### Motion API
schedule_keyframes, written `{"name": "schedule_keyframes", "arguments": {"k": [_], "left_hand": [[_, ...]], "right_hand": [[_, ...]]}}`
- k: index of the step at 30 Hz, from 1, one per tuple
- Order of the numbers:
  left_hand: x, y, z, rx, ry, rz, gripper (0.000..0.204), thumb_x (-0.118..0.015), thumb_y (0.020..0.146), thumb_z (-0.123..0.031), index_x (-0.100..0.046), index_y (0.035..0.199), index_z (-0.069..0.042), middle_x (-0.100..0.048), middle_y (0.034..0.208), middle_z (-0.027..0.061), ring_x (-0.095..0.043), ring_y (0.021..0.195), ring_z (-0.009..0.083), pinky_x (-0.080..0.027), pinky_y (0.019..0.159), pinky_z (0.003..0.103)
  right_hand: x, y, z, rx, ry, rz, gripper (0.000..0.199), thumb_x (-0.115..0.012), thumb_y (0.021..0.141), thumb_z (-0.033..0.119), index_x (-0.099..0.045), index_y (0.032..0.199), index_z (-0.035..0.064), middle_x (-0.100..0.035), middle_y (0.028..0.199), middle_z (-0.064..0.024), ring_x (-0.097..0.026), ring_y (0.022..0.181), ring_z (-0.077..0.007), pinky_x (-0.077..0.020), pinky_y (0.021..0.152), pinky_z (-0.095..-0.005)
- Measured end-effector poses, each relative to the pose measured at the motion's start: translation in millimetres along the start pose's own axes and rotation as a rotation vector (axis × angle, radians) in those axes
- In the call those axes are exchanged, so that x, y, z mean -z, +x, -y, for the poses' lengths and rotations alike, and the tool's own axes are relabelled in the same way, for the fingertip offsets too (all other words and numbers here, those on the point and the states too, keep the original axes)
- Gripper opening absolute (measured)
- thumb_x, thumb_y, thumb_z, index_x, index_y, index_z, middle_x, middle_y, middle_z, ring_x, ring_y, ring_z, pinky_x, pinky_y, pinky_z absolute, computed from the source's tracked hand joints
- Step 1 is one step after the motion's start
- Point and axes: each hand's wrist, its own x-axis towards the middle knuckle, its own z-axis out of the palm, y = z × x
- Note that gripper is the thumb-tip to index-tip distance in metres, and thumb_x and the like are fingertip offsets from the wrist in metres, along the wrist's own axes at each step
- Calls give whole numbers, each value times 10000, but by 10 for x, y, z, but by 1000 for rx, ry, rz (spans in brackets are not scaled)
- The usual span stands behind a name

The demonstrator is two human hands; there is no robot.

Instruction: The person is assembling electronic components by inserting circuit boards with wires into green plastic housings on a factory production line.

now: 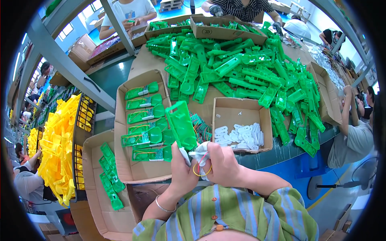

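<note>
My left hand [184, 172] is closed on the lower end of a green plastic housing [180, 122], which tilts up and away from me. Close beside it, my right hand [226, 164] has its fingers curled at the housing's near end, pinching thin wires [195, 170], red and yellow, that loop down between the hands. White material shows around the fingertips; whether it is finger covers or a part is unclear. Just behind the housing lies a heap of small wired circuit boards [202, 129], partly hidden by it.
A cardboard tray [121, 120] at left holds several green housings with wiring; another box [91, 168] has a few. White plastic pieces fill a small carton [216, 105]. Green housings [241, 68] pile up beyond. Yellow parts [60, 144] stand far left. Other people work around.
</note>
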Motion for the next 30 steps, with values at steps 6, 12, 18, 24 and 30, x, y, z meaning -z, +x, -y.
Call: {"name": "schedule_keyframes", "arguments": {"k": [6,12,18,24,30], "left_hand": [[12,-4,-110,341,-482,149,793,-523,732,91,-80,1384,4,-444,1224,150,-507,1007,207,-411,872,311],[90,5,33,75,57,175,662,-543,669,80,-319,1291,56,-452,1205,162,-482,1068,199,-396,890,300],[-22,4,-135,174,-130,243,665,-544,625,81,-361,1265,64,-532,1029,111,-533,942,166,-415,835,259],[20,29,-315,611,-785,234,602,-622,587,7,-433,1156,59,-575,1023,177,-595,779,212,-499,700,319],[8,-26,-397,575,-774,217,580,-615,588,21,-436,1138,66,-579,987,194,-597,768,228,-502,689,326]], "right_hand": [[433,304,-193,247,-128,-69,364,-550,682,6,-472,1037,-16,-570,820,-172,-580,680,-362,-478,584,-415],[541,446,-285,162,-543,93,283,-540,718,52,-449,981,3,-418,868,-130,-441,771,-292,-396,625,-395],[478,426,-343,148,-634,120,347,-544,732,72,-425,1045,-16,-427,948,-126,-439,880,-290,-391,757,-373],[465,462,-552,96,128,28,321,-600,702,-31,-475,996,-5,-584,846,-169,-597,806,-340,-484,669,-399],[426,415,-609,154,88,-80,323,-589,707,-38,-476,1008,-9,-609,798,-150,-614,744,-325,-495,650,-355]]}}
